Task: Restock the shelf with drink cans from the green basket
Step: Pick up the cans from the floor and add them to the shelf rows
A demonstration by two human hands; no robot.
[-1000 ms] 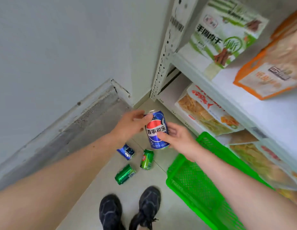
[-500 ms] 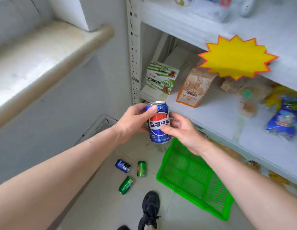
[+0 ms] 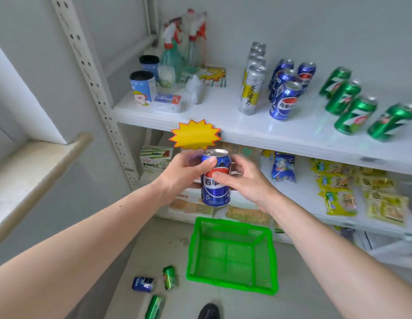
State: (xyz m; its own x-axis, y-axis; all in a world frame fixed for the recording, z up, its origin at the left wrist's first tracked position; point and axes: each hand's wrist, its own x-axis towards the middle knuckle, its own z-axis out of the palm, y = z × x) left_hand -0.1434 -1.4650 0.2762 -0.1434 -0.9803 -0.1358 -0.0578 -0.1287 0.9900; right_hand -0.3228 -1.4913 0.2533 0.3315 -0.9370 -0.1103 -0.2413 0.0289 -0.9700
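Both hands hold a blue Pepsi can (image 3: 215, 192) upright in front of the shelf unit. My left hand (image 3: 184, 172) grips its upper left side, thumb across the top front. My right hand (image 3: 244, 180) grips its right side, thumb on the label. The green basket (image 3: 264, 256) stands on the floor below and holds nothing that I can see. On the white upper shelf (image 3: 214, 111) stand rows of silver cans (image 3: 252, 88), blue Pepsi cans (image 3: 285, 100) and green 7-Up cans (image 3: 354, 109).
Three cans lie on the floor left of the basket: a blue can (image 3: 142, 284) and two green cans (image 3: 169, 277). Spray bottles (image 3: 177, 49) and cups (image 3: 141, 88) fill the shelf's left end. A yellow starburst tag (image 3: 194, 134) hangs on the shelf edge. Snack packets (image 3: 361, 192) fill the lower shelf.
My view has tilted up from the floor to the upper shelf. Both hands have lifted the Pepsi can higher, close below the shelf edge.
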